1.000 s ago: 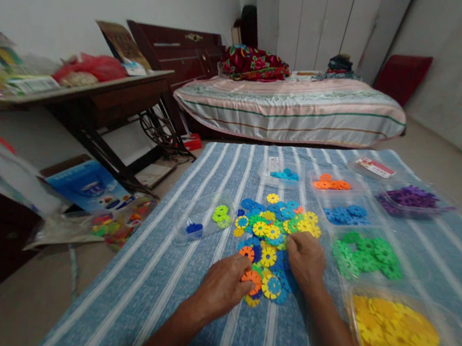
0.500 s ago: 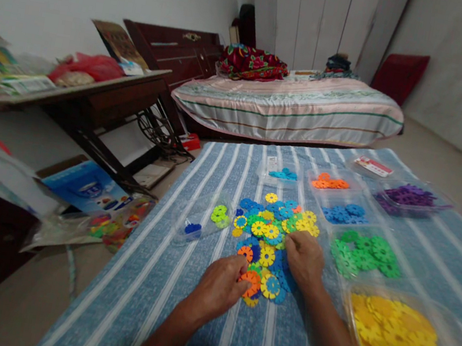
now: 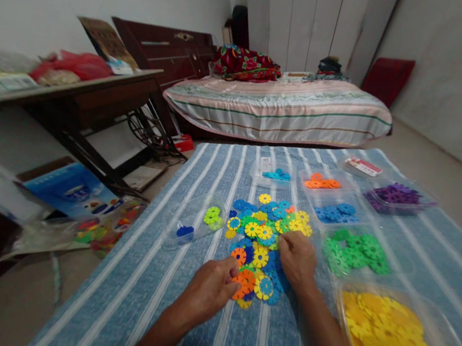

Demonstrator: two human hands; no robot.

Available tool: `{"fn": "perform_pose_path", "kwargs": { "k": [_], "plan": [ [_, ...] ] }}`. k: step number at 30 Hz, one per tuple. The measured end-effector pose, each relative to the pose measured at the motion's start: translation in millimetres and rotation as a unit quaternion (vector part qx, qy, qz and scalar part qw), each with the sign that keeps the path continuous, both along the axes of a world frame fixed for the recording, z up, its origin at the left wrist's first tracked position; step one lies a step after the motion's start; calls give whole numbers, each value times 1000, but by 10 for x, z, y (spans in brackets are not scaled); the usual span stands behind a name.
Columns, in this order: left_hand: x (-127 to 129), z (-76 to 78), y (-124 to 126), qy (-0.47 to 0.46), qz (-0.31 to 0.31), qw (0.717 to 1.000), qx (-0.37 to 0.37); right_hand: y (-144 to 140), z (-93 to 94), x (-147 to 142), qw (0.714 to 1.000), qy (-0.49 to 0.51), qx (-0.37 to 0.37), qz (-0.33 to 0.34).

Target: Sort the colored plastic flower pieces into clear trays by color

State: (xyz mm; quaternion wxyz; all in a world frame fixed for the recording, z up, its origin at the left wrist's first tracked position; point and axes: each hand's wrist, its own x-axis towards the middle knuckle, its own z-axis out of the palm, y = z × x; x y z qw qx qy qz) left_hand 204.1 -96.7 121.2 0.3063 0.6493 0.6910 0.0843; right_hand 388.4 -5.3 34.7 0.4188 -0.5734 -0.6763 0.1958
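A loose pile of flat, notched plastic snowflake discs in yellow, blue, green and orange lies on the striped cloth. At its near left edge is my left hand, fingers curled and thumb pressed in, pinching an orange snowflake disc beside another orange one. My right hand rests against the pile's right side with its fingers bent closed; the fingertips are hidden, so what they hold cannot be seen. Yellow discs lie just beyond that hand.
Clear tubs hold sorted discs: yellow, green, blue, orange, light blue and purple. To the left, another clear container has lime and dark blue discs. A bed stands beyond.
The whole view has shifted slightly, so things appear further left. My left hand has drawn back a little from the pile's edge. My right hand stays at the pile's right side.
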Motion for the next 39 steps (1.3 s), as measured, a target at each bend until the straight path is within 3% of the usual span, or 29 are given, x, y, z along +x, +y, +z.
{"fn": "perform_pose_path", "kwargs": {
  "k": [4, 9, 14, 17, 20, 24, 27, 30, 34, 39],
  "plan": [
    [-20, 5, -6, -27, 6, 1000, 6, 9, -22, 0, 1000, -1, 5, 1],
    [-56, -53, 11, -162, 55, 985, -6, 10, -26, -6, 1000, 1, 5, 2],
    [-83, -74, 194, -216, 88, 973, 3, 18, -36, -16, 1000, -3, 7, -1],
    [24, 23, 488, -219, 76, 973, 20, 29, -42, -20, 1000, -4, 7, -1],
    [305, 239, 938, -267, 80, 960, 42, 39, -44, -22, 1000, -6, 8, 2],
    [786, 550, 1538, -437, 113, 884, 126, 47, -55, -22, 1000, -3, 9, 8],
    [990, 585, 1725, -471, 128, 855, 176, 52, -77, -28, 1000, -4, 11, 6],
    [955, 428, 1642, -415, 100, 889, 165, 55, -95, -35, 1000, -2, 13, 8],
    [633, 193, 1359, -300, 64, 937, 167, 53, -84, -37, 1000, -2, 21, 5],
    [220, 91, 956, -175, 33, 972, 155, 38, -50, -26, 1000, -4, 21, 1]
  ]
}}
